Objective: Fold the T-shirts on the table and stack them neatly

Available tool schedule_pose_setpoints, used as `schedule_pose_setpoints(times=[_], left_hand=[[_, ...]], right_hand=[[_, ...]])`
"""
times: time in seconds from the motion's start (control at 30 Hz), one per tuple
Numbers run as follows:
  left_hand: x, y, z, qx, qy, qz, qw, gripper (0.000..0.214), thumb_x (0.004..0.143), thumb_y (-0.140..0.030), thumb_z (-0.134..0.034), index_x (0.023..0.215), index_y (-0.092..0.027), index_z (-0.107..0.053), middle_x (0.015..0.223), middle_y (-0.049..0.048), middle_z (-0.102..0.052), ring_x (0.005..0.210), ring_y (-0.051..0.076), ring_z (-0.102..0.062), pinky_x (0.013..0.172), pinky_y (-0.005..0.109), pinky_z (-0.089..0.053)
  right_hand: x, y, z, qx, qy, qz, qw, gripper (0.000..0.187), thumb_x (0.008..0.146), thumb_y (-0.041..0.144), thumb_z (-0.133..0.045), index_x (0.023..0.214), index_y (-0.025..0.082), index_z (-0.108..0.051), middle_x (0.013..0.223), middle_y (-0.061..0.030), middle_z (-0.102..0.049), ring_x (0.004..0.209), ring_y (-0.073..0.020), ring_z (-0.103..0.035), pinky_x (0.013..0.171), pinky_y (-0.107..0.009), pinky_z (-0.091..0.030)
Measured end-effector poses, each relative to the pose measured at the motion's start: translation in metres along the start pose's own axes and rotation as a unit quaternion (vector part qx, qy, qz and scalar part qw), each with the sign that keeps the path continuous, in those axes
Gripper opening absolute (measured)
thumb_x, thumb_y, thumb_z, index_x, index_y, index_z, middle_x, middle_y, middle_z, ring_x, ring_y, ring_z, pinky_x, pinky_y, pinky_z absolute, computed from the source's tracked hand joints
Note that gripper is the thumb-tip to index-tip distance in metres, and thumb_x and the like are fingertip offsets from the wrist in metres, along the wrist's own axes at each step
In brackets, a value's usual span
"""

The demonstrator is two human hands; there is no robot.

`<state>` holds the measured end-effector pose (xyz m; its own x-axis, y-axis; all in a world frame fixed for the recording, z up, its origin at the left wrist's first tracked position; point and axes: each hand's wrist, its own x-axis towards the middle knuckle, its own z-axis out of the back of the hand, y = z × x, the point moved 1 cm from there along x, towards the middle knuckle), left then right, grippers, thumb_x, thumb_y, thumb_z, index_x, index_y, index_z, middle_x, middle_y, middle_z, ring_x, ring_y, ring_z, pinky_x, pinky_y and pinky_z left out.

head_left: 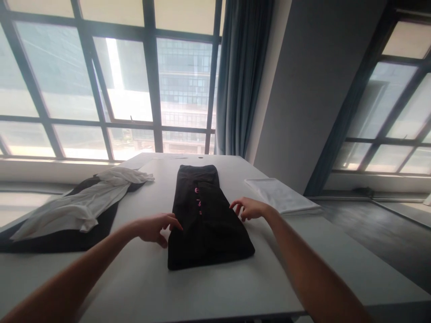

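Note:
A black garment point(209, 233) with a column of small pink print lies folded into a long flat shape on the white table point(198, 296). At its left edge is my left hand point(155, 229), fingers apart, with the fingertips over the cloth and the thumb down beside it. My right hand point(248, 208) is at the right edge, fingers loosely bent and apart, an index fingertip touching or just above the fabric. Neither hand grips the cloth. Whether the garment is a shirt or trousers cannot be told from its folded shape.
White and black clothes point(70, 211) lie in a loose heap on the left. A folded white cloth point(283, 195) sits on the right side of the table. Beyond the far edge are windows point(182, 85), a grey-blue curtain point(239, 80) and a broad pillar point(313, 89).

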<state>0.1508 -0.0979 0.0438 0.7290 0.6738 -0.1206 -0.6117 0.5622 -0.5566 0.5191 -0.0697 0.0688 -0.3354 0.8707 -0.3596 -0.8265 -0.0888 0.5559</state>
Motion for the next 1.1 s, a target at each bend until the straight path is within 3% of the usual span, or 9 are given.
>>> schedule_pose_setpoints(times=[0.17,0.3,0.43,0.5,0.6,0.7,0.77,0.97,1.1], left_hand=[[-0.001,-0.012,-0.009,0.049,-0.071,-0.116,0.99,0.018,0.079,-0.036,-0.074,0.093,-0.024,-0.075,0.11,0.0077,-0.062,0.103,0.024,-0.058,0.091,0.036,-0.049],[-0.012,-0.011,0.004,-0.04,-0.099,-0.165,0.981,0.023,0.09,-0.041,-0.061,0.092,-0.02,-0.071,0.101,0.0095,-0.069,0.095,0.021,-0.063,0.089,0.035,-0.049],[-0.021,-0.002,0.01,-0.089,-0.114,-0.193,0.97,0.027,0.091,-0.044,-0.06,0.09,-0.018,-0.068,0.099,0.0111,-0.071,0.094,0.022,-0.065,0.087,0.035,-0.05],[-0.024,0.001,0.003,-0.069,-0.11,-0.181,0.975,0.024,0.086,-0.042,-0.066,0.094,-0.019,-0.067,0.108,0.012,-0.069,0.1,0.024,-0.064,0.091,0.037,-0.05],[-0.025,0.003,-0.011,-0.003,-0.102,-0.148,0.984,0.025,0.081,-0.029,-0.069,0.104,-0.022,-0.068,0.126,0.0118,-0.063,0.116,0.027,-0.058,0.101,0.041,-0.046],[-0.025,0.006,-0.019,0.026,-0.098,-0.13,0.986,0.03,0.08,-0.015,-0.059,0.105,-0.025,-0.072,0.13,0.0085,-0.064,0.123,0.027,-0.055,0.106,0.042,-0.043],[-0.025,0.008,-0.019,0.014,-0.099,-0.128,0.987,0.037,0.078,-0.01,-0.053,0.106,-0.026,-0.073,0.127,0.0068,-0.066,0.124,0.025,-0.056,0.106,0.042,-0.044],[-0.034,-0.011,-0.004,-0.037,-0.072,-0.117,0.99,0.045,0.079,-0.008,-0.052,0.111,-0.03,-0.074,0.117,0.0024,-0.073,0.114,0.023,-0.064,0.099,0.038,-0.05],[-0.045,-0.038,0.005,-0.07,-0.011,-0.112,0.991,0.028,0.09,-0.025,-0.057,0.11,-0.027,-0.076,0.11,0.0056,-0.075,0.097,0.024,-0.07,0.089,0.034,-0.053]], right_hand=[[0.009,0.01,-0.014,-0.169,-0.02,0.07,0.983,0.062,0.063,0.005,-0.068,0.123,0.02,-0.062,0.087,0.0,-0.06,0.073,-0.0129,-0.057,0.06,-0.02,-0.044],[0.01,0.016,-0.021,-0.119,0.028,0.164,0.979,0.045,0.066,0.01,-0.069,0.11,0.02,-0.071,0.072,0.0052,-0.051,0.062,-0.0081,-0.047,0.058,-0.019,-0.04],[0.008,0.011,-0.025,-0.019,0.009,0.256,0.966,0.024,0.077,0.034,-0.07,0.091,0.015,-0.076,0.075,0.0018,-0.052,0.063,-0.0086,-0.046,0.059,-0.021,-0.041],[0.003,0.008,-0.025,-0.013,-0.016,0.259,0.966,0.026,0.079,0.038,-0.068,0.09,0.015,-0.076,0.085,-0.0021,-0.058,0.069,-0.0108,-0.051,0.063,-0.022,-0.044],[-0.009,0.008,-0.025,-0.085,-0.05,0.214,0.972,0.029,0.071,0.026,-0.074,0.099,0.019,-0.075,0.106,-0.007,-0.06,0.089,-0.018,-0.058,0.08,-0.03,-0.05],[-0.021,0.015,-0.031,-0.145,-0.073,0.206,0.965,0.047,0.063,0.013,-0.076,0.108,0.024,-0.073,0.131,-0.0089,-0.054,0.119,-0.0273,-0.052,0.101,-0.041,-0.043],[-0.027,0.023,-0.036,-0.143,-0.06,0.217,0.964,0.048,0.064,0.007,-0.071,0.107,0.026,-0.074,0.139,-0.0064,-0.052,0.127,-0.0281,-0.048,0.107,-0.043,-0.038],[-0.039,0.031,-0.031,-0.038,0.042,0.237,0.97,0.024,0.077,0.014,-0.061,0.093,0.021,-0.078,0.11,-0.0051,-0.072,0.106,-0.0209,-0.064,0.097,-0.031,-0.047],[-0.051,0.022,-0.013,-0.004,0.111,0.228,0.967,0.024,0.082,0.034,-0.066,0.094,0.015,-0.076,0.089,-0.0061,-0.073,0.086,-0.0201,-0.067,0.083,-0.03,-0.051]])
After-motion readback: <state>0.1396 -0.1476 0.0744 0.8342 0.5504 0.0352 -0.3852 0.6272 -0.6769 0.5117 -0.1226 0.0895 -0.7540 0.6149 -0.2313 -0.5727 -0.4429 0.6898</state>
